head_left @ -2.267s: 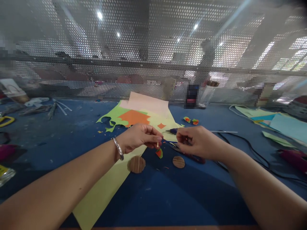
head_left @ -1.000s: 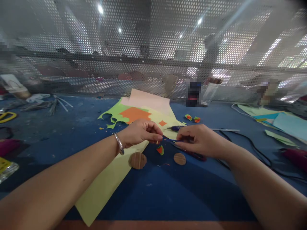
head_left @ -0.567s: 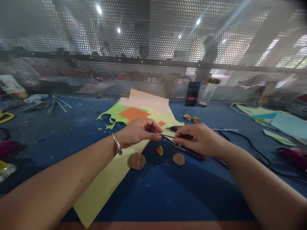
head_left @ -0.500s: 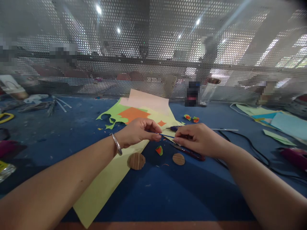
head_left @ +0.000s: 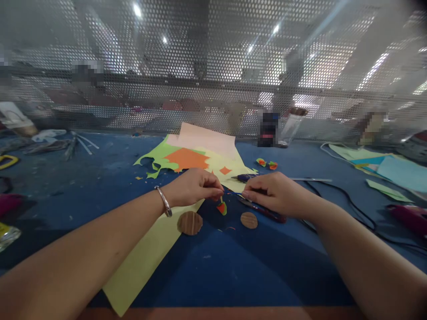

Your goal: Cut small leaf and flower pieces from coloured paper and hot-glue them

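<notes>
My left hand (head_left: 196,189), with a silver bangle at the wrist, pinches one end of a thin blue strip (head_left: 234,193). Its other end is between the thumb and fingers of my right hand (head_left: 271,192). Just below my left fingertips is a small folded green-and-orange paper piece (head_left: 222,208); a short pale sliver shows between them, and I cannot tell whether it is held. Two wood-patterned discs, the left one (head_left: 190,223) larger than the right one (head_left: 249,220), lie nearer to me. Scissors (head_left: 267,213) lie partly under my right hand, and a dark pointed tool (head_left: 245,178) is behind it.
Cut green paper (head_left: 156,158), orange paper (head_left: 187,159) and a pink sheet (head_left: 207,138) lie behind my hands. A long yellow sheet (head_left: 143,262) runs under my left arm. A black cord (head_left: 360,209) crosses the right side. Perforated metal panel (head_left: 207,66) stands behind the blue table.
My left fingertips have closed together and dipped slightly. The blue strip between my hands sits a little lower. A pale sliver now shows above the green-and-orange piece.
</notes>
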`<control>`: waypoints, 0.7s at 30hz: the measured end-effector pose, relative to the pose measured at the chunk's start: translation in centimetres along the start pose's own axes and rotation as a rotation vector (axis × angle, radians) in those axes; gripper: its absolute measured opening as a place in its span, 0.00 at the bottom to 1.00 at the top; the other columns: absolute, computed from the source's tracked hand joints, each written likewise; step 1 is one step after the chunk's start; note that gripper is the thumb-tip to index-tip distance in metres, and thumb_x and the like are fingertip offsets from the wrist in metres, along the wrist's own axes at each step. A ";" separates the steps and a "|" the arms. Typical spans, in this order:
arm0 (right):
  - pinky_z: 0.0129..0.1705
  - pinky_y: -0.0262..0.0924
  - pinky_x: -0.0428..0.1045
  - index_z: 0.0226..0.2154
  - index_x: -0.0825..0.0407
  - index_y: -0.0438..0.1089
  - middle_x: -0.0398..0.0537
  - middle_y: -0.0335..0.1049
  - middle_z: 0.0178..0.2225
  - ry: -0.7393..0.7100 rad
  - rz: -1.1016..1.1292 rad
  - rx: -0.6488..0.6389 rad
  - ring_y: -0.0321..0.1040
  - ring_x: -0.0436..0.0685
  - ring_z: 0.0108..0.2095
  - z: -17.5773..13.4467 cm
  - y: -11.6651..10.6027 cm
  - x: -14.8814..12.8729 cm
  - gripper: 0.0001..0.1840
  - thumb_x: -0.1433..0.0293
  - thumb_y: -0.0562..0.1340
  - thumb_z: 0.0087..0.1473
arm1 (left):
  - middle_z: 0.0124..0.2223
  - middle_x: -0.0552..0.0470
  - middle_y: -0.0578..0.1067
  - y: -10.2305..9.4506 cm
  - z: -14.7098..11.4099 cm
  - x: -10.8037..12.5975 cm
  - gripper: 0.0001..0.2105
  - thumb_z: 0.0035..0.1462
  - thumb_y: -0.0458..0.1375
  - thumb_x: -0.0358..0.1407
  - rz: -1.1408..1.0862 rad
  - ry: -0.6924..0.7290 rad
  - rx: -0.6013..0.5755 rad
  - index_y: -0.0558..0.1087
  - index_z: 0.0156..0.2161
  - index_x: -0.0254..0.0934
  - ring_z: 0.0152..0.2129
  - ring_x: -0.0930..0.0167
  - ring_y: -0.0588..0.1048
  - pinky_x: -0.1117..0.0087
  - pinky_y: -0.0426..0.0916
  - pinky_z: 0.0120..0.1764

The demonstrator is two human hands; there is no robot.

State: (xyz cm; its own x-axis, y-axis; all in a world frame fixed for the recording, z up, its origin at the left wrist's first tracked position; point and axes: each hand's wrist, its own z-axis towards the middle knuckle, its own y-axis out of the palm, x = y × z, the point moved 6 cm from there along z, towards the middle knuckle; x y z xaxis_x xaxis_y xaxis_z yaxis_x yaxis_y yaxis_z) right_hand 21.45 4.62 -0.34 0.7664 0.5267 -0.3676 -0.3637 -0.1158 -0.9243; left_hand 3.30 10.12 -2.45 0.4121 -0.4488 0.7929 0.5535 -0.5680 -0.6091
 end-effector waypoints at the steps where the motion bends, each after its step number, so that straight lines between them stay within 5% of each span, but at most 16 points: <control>1: 0.32 0.54 0.48 0.32 0.52 0.75 0.44 0.75 0.28 0.003 0.010 -0.003 0.67 0.52 0.29 0.0 0.0 0.0 0.16 0.62 0.57 0.66 | 0.35 0.45 0.83 0.1 0.0 0.1 0.09 0.60 0.63 0.39 -0.004 0.015 -0.014 0.80 0.36 0.33 0.34 0.68 0.81 0.67 0.74 0.41; 10: 0.28 0.54 0.46 0.33 0.51 0.75 0.41 0.72 0.25 0.043 0.129 -0.008 0.64 0.50 0.25 -0.2 -0.3 0.2 0.15 0.59 0.59 0.64 | 0.33 0.48 0.82 0.1 -0.1 0.0 0.05 0.57 0.67 0.34 -0.334 -0.037 -0.020 0.80 0.37 0.33 0.31 0.72 0.80 0.69 0.75 0.40; 21: 0.24 0.53 0.46 0.32 0.51 0.74 0.41 0.69 0.22 0.058 0.250 -0.025 0.61 0.49 0.20 -0.4 -0.1 -0.1 0.16 0.56 0.61 0.62 | 0.32 0.49 0.82 0.4 -0.4 0.4 0.12 0.53 0.70 0.32 -0.583 -0.071 -0.216 0.76 0.43 0.34 0.27 0.72 0.81 0.72 0.74 0.34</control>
State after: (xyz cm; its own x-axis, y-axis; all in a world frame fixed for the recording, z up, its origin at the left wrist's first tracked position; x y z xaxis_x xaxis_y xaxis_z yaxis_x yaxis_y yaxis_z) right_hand 21.65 4.23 -0.25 0.6836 0.4297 -0.5899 -0.5334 -0.2576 -0.8057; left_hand 3.40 9.41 -2.35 0.1380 0.0199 0.9902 0.5459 -0.8357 -0.0593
